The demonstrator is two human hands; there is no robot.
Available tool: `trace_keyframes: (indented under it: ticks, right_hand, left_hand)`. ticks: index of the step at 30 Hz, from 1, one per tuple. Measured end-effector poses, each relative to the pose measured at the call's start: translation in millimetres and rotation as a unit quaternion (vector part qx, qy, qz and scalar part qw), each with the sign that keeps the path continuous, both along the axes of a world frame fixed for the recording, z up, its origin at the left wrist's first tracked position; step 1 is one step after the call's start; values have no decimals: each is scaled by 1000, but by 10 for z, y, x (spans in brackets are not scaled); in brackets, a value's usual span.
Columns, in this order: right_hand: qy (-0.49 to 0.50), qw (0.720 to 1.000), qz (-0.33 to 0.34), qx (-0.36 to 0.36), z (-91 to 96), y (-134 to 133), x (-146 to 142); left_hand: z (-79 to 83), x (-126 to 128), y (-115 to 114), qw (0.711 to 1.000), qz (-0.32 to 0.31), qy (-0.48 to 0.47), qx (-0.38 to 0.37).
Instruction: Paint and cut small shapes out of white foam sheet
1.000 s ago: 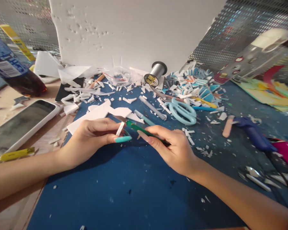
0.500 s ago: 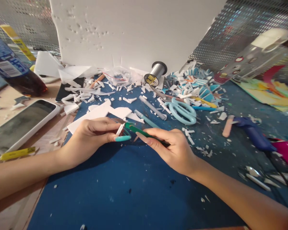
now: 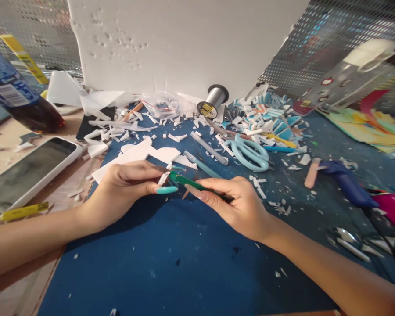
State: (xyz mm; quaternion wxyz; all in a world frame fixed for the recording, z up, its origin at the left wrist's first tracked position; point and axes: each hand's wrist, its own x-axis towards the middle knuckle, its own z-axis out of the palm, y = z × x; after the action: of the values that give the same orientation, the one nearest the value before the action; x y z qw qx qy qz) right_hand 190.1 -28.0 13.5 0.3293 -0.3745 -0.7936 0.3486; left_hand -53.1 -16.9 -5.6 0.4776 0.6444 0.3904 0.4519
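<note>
You are at a craft desk (image 3: 9, 292), though you cannot tell whether it belongs to a home or a studio. The blue mat (image 3: 145, 263) before you is strewn with white offcuts (image 3: 100, 149), and your right hand (image 3: 240, 204) holds a green cutter (image 3: 188, 181). Around you lie scissors (image 3: 250, 169), a spool (image 3: 213, 98) and what looks like a glue gun (image 3: 345, 182). A phone (image 3: 36, 175) and a drink bottle (image 3: 19, 94) at your left give it a personal feel, while metal mesh (image 3: 325, 30) shows behind a pitted white board (image 3: 191, 39).

A green tool (image 3: 181, 179), rear hidden in the right hand (image 3: 238, 202), tip possibly behind a white piece (image 3: 163, 178); a bottle (image 3: 15, 94), cropped at left.
</note>
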Motion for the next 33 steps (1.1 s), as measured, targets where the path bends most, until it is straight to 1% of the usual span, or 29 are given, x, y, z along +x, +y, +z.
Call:
trace_keyframes:
  ticks: [2, 4, 10, 15, 21, 27, 33]
  right_hand:
    - [-4, 1000, 2, -26, 17, 2, 11]
    - [-4, 999, 4, -37, 22, -1, 20]
    - [9, 998, 16, -58, 14, -17, 19]
    - [14, 993, 16, -115, 57, 0, 15]
    - [20, 987, 26, -155, 53, -6, 11]
    - [30, 978, 40, -202, 88, 13, 24]
    - [44, 972, 38, -229, 83, 8, -2]
  left_hand:
    - [5, 5, -3, 1000, 12, -6, 1]
    - [7, 12, -6, 1000, 16, -9, 1]
    - [-2, 28, 1, 1000, 2, 1, -4]
    - [1, 19, -1, 999, 29, -31, -2]
    - [7, 25, -3, 999, -8, -17, -26]
    - [6, 33, -6, 999, 12, -32, -17]
    - [12, 32, -13, 1000, -3, -13, -25]
